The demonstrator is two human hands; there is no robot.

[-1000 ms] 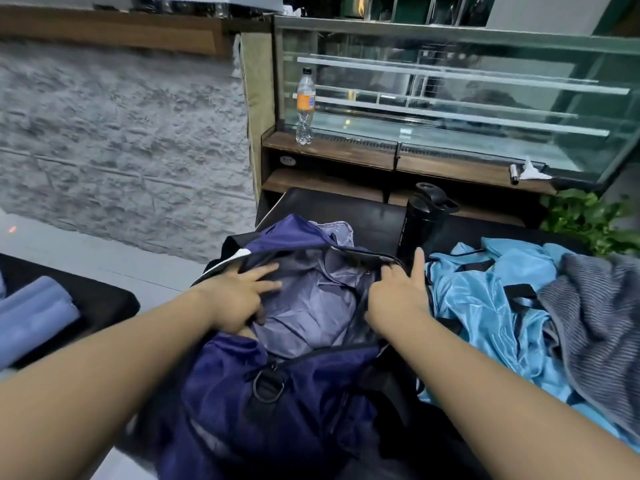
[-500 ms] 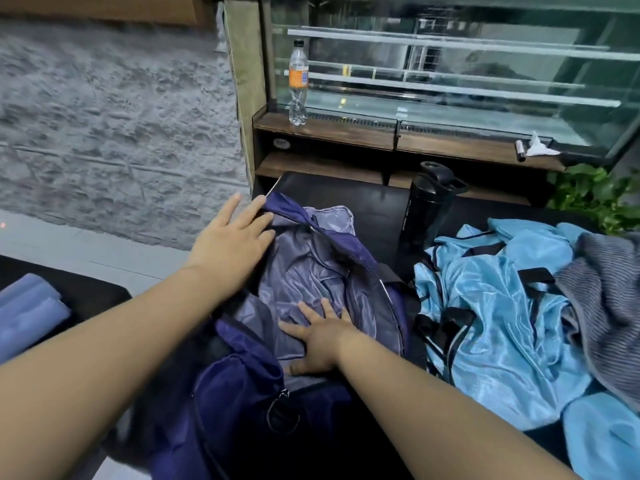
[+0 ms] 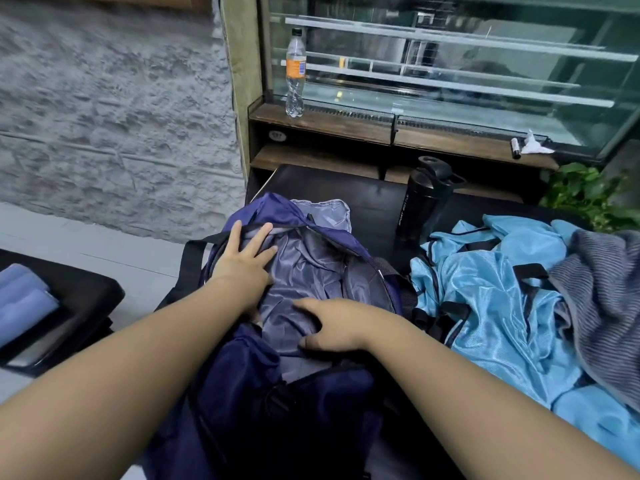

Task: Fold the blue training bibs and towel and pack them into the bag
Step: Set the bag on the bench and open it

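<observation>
Centrally, the bag [image 3: 249, 382] lies unzipped on the dark table [image 3: 363, 195]; its shell is navy woven nylon, and the exposed lining [image 3: 304, 271] is smooth, glossy grey-lilac fabric with soft creases. A black webbing strap [image 3: 188, 261] loops off its left edge. The left hand [image 3: 242, 261] rests flat on the lining at the far rim of the opening, fingers straight and spread, gripping nothing. The right hand [image 3: 332, 327] presses the lining nearer the camera, fingers relaxed and slightly bent, also holding nothing.

Just beside the bag on the right, the blue training bibs [image 3: 491, 306] lie unfolded in a crumpled heap; the material is shiny light-blue mesh with black trim. The towel [image 3: 602, 306], grey with fine ribbed stripes, drapes over the heap's right side.

Behind the bibs stands 1 black plastic sport bottle [image 3: 424, 202], cylindrical with a flip lid. On the wooden ledge [image 3: 346, 123] beyond stands 1 clear plastic bottle [image 3: 295, 71] with an orange label.
</observation>
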